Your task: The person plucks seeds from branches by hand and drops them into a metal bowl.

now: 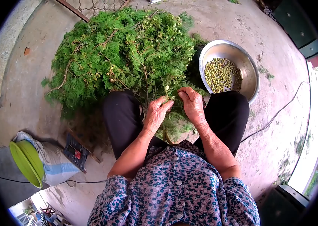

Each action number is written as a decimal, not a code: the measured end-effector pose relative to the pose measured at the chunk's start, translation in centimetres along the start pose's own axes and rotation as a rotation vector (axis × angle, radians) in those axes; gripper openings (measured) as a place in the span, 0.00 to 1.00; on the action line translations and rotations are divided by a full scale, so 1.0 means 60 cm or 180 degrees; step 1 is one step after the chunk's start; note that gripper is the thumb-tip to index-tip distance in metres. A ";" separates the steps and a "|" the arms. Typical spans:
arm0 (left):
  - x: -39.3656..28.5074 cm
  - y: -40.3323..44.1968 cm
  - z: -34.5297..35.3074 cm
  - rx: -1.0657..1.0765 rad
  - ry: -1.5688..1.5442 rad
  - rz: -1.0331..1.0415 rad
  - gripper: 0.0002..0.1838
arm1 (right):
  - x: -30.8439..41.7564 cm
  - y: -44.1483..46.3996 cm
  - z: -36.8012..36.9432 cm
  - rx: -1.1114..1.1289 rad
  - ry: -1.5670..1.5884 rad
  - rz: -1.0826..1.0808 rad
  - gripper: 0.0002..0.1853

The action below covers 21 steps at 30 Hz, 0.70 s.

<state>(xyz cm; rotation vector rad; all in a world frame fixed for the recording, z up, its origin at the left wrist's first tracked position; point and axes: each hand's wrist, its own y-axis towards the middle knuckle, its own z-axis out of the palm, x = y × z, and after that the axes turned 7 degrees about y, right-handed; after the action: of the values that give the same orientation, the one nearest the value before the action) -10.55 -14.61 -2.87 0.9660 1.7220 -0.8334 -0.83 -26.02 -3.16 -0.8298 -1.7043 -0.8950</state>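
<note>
Far left: lime-green plastic basin [25,162] tilted on its side, against a pale sack with a blue stripe [59,165]. Left of centre to centre: large heap of leafy green branches [117,56] on the concrete floor [27,86], small pale cones visible among the foliage. Left hand [157,113]: thumb and fingertips pinched on a small green sprig [167,94], which is held at the heap's near edge, between the knees. Right hand [192,105]: just beside the sprig, fingers curled, thumb and forefinger close together; cannot tell whether anything is between them. Right: metal bowl [246,62] near the right knee, many small yellow-green cones [219,73] gathered inside. Far right: dark cable [275,116] across the floor.
</note>
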 end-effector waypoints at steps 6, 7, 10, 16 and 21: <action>-0.002 -0.018 -0.008 0.0069 -0.0713 -0.0433 0.08 | 0.017 0.029 -0.042 -0.0175 0.1996 0.1565 0.06; -0.007 -0.018 -0.011 0.0122 -0.0758 -0.0473 0.08 | 0.029 0.030 -0.041 -0.0046 0.2303 0.1628 0.06; -0.009 -0.014 -0.014 -0.0010 -0.0757 -0.0466 0.08 | 0.048 0.028 -0.031 -0.0037 0.2948 0.1875 0.06; -0.004 -0.012 -0.016 0.0095 -0.0525 -0.0301 0.10 | 0.047 0.019 -0.040 0.0876 0.1472 0.1467 0.07; -0.005 -0.012 -0.018 0.0154 -0.0404 -0.0224 0.10 | 0.031 0.006 -0.017 0.1252 0.0334 0.0339 0.12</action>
<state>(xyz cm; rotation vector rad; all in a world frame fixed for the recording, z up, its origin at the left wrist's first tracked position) -11.56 -14.05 -2.16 0.8698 1.6407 -0.9657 -0.56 -26.50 -1.08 -0.5905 -1.6546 -0.4978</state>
